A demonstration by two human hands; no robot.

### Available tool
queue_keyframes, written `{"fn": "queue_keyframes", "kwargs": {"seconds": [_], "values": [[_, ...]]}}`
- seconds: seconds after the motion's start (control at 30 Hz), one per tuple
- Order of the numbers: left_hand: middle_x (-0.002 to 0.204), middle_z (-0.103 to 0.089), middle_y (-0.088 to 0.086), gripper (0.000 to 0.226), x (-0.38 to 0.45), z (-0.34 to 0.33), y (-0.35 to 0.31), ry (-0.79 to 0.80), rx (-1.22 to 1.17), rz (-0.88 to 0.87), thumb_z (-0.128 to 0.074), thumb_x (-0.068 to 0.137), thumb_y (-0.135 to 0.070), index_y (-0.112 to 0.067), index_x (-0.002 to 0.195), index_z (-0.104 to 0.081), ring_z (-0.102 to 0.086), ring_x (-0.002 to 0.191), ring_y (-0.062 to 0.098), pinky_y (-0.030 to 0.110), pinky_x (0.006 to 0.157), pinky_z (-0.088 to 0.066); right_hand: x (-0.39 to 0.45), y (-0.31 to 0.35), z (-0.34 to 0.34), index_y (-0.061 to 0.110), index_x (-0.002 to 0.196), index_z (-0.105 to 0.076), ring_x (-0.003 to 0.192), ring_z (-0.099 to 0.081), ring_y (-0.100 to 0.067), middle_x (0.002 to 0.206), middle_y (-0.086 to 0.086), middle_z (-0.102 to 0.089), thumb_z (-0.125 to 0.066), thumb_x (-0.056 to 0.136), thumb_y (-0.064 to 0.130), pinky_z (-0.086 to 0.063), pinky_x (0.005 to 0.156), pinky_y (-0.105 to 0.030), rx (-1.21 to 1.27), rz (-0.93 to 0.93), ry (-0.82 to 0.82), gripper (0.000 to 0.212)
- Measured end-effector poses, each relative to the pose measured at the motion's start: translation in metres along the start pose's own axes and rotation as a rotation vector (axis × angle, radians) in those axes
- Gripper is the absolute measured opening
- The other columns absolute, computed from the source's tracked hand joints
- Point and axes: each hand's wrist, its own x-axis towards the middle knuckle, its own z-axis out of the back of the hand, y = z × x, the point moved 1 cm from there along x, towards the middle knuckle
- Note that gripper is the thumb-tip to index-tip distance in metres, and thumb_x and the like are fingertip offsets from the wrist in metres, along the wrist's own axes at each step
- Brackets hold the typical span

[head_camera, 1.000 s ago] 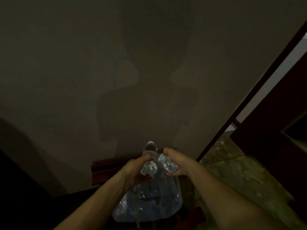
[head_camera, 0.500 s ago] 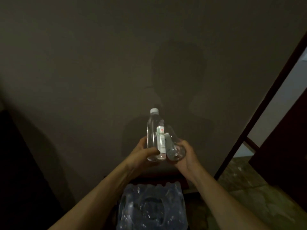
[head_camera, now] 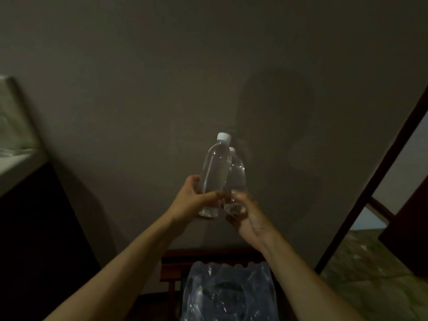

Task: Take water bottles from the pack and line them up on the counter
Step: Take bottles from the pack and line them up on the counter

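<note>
Two clear water bottles are held up in front of the wall, side by side and touching. My left hand (head_camera: 190, 200) grips the lower part of the nearer bottle (head_camera: 215, 170), which has a white cap. My right hand (head_camera: 247, 216) holds the base of the second bottle (head_camera: 237, 179), partly hidden behind the first. Below them the plastic-wrapped pack (head_camera: 228, 290) of bottles sits on a low dark wooden stand (head_camera: 172, 262). A pale counter (head_camera: 16, 163) shows at the far left edge.
A plain grey wall (head_camera: 162, 77) fills most of the view. A dark door frame (head_camera: 375, 181) runs diagonally on the right, with stone-patterned floor (head_camera: 370, 274) beyond it. Dark cabinet front lies under the counter at the left.
Both bottles were pulled out of the pack and raised up; the view has turned left, bringing the counter into sight.
</note>
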Motion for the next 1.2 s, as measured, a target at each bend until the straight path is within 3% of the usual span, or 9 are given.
{"fn": "queue_keyframes", "kwargs": {"seconds": [0.07,0.23,0.4,0.6,0.73,0.87,0.97,1.07,1.2], "values": [[0.112,-0.066,0.024,0.056,-0.003,0.008,-0.011,-0.056,-0.037,0.001,-0.076,0.078,-0.027,-0.003,0.122,-0.052,-0.07,0.094,0.035,0.046,0.073,-0.06,0.004,0.002,-0.014,0.02,0.107,-0.07,0.069,-0.066,-0.011,0.083,0.0,-0.073,-0.08,0.065,0.032,-0.051,0.052,-0.023,0.103,0.027,0.121,0.045],[0.111,-0.067,0.014,0.036,-0.01,0.041,-0.022,-0.113,-0.118,0.002,-0.067,0.087,-0.024,-0.011,0.117,-0.054,-0.07,0.091,0.027,0.041,0.066,-0.06,0.009,0.004,-0.039,0.015,0.118,-0.065,0.082,-0.069,-0.015,0.096,-0.006,-0.074,-0.08,0.066,0.024,-0.052,0.066,-0.025,-0.011,0.017,0.178,0.055],[0.101,-0.071,0.003,0.049,-0.015,0.073,-0.02,-0.075,-0.071,-0.018,-0.081,0.072,-0.034,-0.023,0.113,-0.057,-0.074,0.088,0.018,0.034,0.067,-0.059,0.015,-0.002,-0.08,0.015,0.108,-0.059,0.076,-0.074,-0.012,0.081,0.003,-0.077,-0.088,0.054,0.037,-0.056,0.06,-0.025,-0.164,0.078,0.039,0.066],[0.101,-0.071,0.006,0.04,-0.019,0.136,-0.046,-0.064,-0.054,-0.095,-0.077,0.079,-0.027,-0.022,0.115,-0.06,-0.074,0.085,0.019,0.032,0.061,-0.058,0.036,-0.015,-0.136,0.018,0.125,-0.046,0.099,-0.072,-0.025,0.112,-0.008,-0.072,-0.093,0.047,0.043,-0.059,0.075,-0.037,-0.292,0.223,0.04,0.094],[0.107,-0.069,0.006,0.051,-0.021,0.18,-0.066,-0.085,-0.05,-0.189,-0.081,0.074,-0.029,-0.019,0.116,-0.053,-0.073,0.089,0.019,0.033,0.061,-0.058,0.046,-0.016,-0.174,0.027,0.118,-0.042,0.101,-0.069,-0.013,0.115,-0.002,-0.067,-0.084,0.064,0.022,-0.057,0.072,-0.022,-0.433,0.327,0.12,0.069],[0.104,-0.072,0.001,0.049,-0.028,0.222,-0.082,0.002,0.03,-0.29,-0.082,0.072,-0.032,-0.022,0.111,-0.055,-0.073,0.093,0.018,0.027,0.07,-0.059,0.051,-0.02,-0.209,0.013,0.124,-0.054,0.104,-0.068,-0.019,0.112,-0.007,-0.071,-0.083,0.071,0.011,-0.058,0.087,-0.035,-0.659,0.354,0.121,0.061],[0.105,-0.072,-0.001,0.048,-0.035,0.246,-0.085,0.047,0.111,-0.35,-0.084,0.071,-0.031,-0.023,0.111,-0.057,-0.072,0.096,0.018,0.027,0.073,-0.059,0.051,-0.031,-0.231,0.012,0.126,-0.061,0.1,-0.07,-0.012,0.105,0.001,-0.076,-0.08,0.071,0.001,-0.057,0.079,-0.026,-0.617,0.401,0.134,0.059],[0.105,-0.072,-0.001,0.047,-0.042,0.261,-0.081,0.063,0.142,-0.365,-0.083,0.074,-0.023,-0.022,0.114,-0.058,-0.072,0.093,0.015,0.023,0.068,-0.057,0.05,-0.043,-0.247,0.023,0.104,-0.073,0.094,-0.071,-0.007,0.097,0.005,-0.077,-0.077,0.065,0.0,-0.055,0.071,-0.017,-0.537,0.401,0.118,0.046],[0.111,-0.069,0.0,0.052,-0.053,0.278,-0.066,0.006,0.199,-0.37,-0.082,0.074,-0.01,-0.017,0.12,-0.056,-0.067,0.103,0.012,0.022,0.081,-0.055,0.052,-0.044,-0.266,0.013,0.083,-0.074,0.08,-0.072,-0.014,0.082,-0.004,-0.076,-0.068,0.058,-0.012,-0.053,0.073,-0.028,-0.467,0.373,0.06,0.036]]}}
